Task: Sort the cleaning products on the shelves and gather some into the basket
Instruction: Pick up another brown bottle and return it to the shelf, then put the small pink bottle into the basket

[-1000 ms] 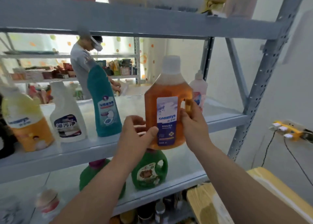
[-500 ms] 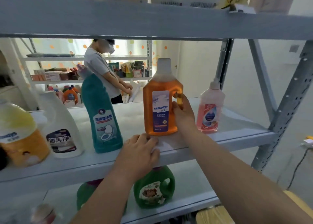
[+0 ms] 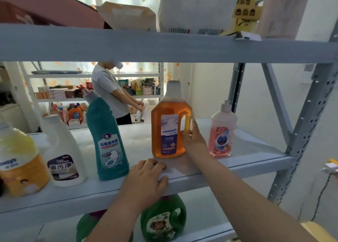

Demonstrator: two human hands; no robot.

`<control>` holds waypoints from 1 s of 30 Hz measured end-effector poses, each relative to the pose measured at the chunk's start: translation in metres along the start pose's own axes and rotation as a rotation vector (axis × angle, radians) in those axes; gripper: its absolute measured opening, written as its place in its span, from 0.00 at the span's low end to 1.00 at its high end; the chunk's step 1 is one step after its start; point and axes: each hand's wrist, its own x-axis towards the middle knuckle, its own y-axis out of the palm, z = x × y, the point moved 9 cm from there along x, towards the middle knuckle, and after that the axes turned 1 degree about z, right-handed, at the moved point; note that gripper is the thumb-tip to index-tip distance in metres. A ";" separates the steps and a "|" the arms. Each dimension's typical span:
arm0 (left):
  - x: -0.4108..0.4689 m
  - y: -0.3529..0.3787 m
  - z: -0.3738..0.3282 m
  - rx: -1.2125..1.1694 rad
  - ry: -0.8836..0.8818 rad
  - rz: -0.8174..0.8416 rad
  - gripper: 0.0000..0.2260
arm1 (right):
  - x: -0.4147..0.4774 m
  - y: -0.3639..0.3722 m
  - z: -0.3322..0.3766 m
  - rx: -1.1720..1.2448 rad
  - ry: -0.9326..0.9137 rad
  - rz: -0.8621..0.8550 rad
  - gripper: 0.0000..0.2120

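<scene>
Both arms extended | right hand touching amber bottle | left hand palm-down on shelf edge

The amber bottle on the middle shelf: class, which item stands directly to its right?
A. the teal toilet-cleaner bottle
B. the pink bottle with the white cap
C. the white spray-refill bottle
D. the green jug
B: the pink bottle stands just right of the amber bottle on the same shelf, beyond the right hand at the amber bottle's handle.

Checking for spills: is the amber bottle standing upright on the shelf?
Upright: the amber bottle stands base-down on the shelf, cap on top.
</scene>
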 end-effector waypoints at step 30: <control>0.129 0.036 -0.154 -1.017 -0.174 0.069 0.21 | -0.045 -0.158 -0.130 -0.751 -0.058 0.015 0.19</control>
